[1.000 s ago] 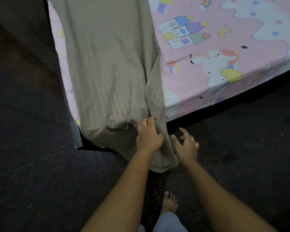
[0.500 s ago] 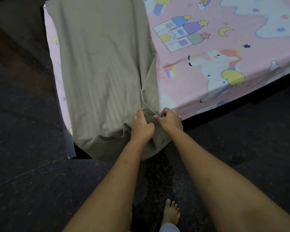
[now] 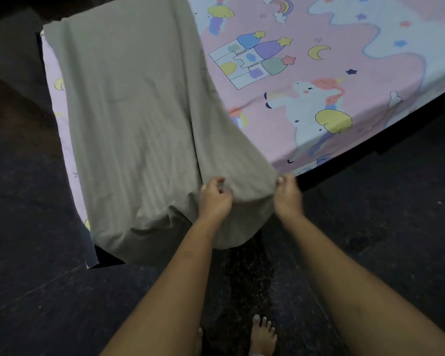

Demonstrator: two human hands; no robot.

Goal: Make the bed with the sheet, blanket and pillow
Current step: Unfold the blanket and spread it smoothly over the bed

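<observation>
now both hands pinch the grey blanket (image 3: 134,119) where it hangs over the bed's near corner. left hand (image 3: 213,199) is curled into a fold, right hand (image 3: 288,196) nips the edge. half a second ago they were together; now spread apart, widening it across the pink sheet (image 3: 319,73). unfolding looks begun. no pillow in view.

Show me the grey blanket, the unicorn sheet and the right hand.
grey blanket (image 3: 129,124): head view, its flat middle.
unicorn sheet (image 3: 365,80): head view, a plain pink patch beside the unicorn print.
right hand (image 3: 288,195): head view, the back of the hand, fingers pinching the blanket's edge.
</observation>
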